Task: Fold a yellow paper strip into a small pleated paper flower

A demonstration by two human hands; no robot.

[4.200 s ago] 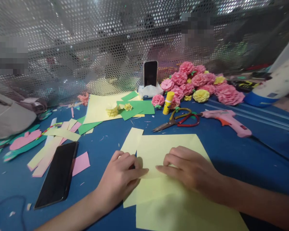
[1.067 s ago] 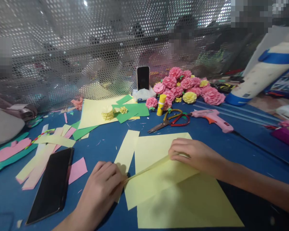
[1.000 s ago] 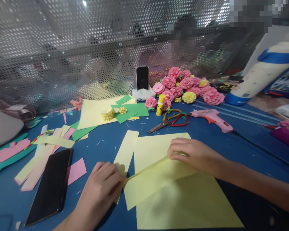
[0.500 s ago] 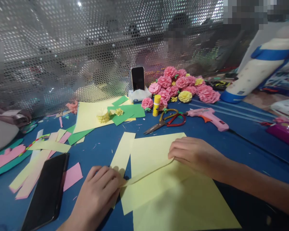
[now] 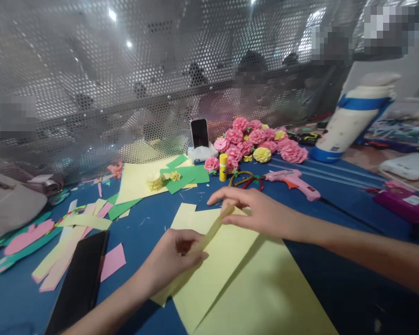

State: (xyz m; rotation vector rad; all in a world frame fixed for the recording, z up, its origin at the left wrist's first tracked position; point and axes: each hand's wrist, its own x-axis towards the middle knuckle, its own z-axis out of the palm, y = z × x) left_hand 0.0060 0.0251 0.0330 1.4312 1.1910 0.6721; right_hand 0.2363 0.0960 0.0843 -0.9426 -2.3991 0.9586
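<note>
A pale yellow paper sheet (image 5: 216, 265) is held slightly raised and slanted, a narrow folded strip running along the edge between my hands. My left hand (image 5: 178, 260) pinches the near end of this edge between thumb and fingers. At the far end, my right hand (image 5: 256, 209) pinches it with the thumb below and the index finger stretched out past it. Another yellow sheet (image 5: 279, 288) lies underneath on the table. A yellow paper strip (image 5: 184, 215) lies partly hidden behind my left hand. Scissors (image 5: 243, 178) lie just beyond my right hand, their blades covered.
Beyond are a glue stick (image 5: 223, 167), a pink glue gun (image 5: 295, 181), pink and yellow paper flowers (image 5: 256, 137) and a propped phone (image 5: 199, 132). A dark phone (image 5: 78, 279) and paper strips (image 5: 70, 237) lie left. A white-and-blue bottle (image 5: 349, 121) stands at the back right.
Both hands have turned and lifted the folded edge, which now slants more steeply away from me. My left hand moved right and my hands came closer together. The view tilted up a little.
</note>
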